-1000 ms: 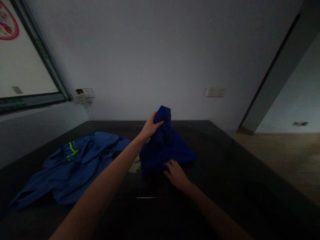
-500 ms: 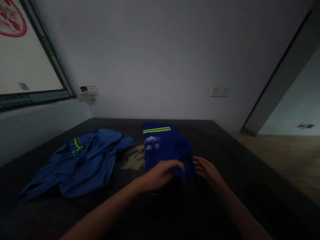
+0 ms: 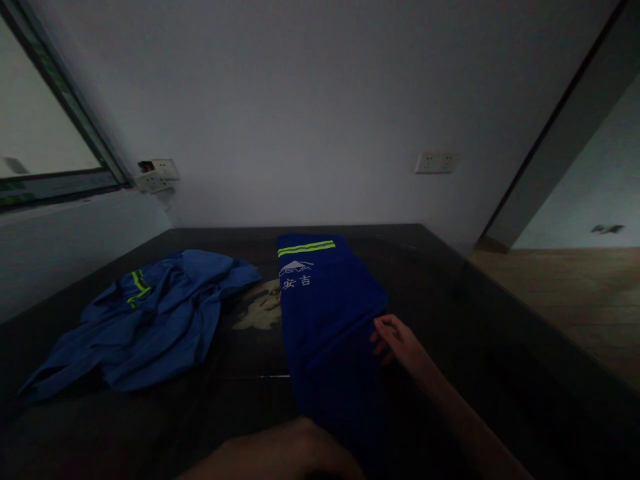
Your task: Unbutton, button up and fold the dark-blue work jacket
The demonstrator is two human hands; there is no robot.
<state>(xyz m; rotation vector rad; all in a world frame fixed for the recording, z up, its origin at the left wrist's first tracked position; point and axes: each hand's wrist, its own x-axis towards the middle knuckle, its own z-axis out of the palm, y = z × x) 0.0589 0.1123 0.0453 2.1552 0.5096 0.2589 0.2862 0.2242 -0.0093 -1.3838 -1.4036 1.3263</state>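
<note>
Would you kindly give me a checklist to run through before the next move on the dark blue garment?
1. Dark blue garment lies flat, lengthwise on the table: ok.
2. Its striped end faces up, at the far side: ok.
3. Right hand is at its right edge: ok.
4. Right fingers actually pinch the cloth: cannot tell.
5. Left hand holds the near end: cannot tell, dim and cut off.
6. Crumpled blue garment lies apart, to the left: ok.

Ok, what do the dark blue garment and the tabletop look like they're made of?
Dark blue garment: soft matte cloth, probably woven workwear fabric; it folds and creases. Tabletop: hard, dark and glossy, perhaps glass or polished stone; it shows faint reflections.
</note>
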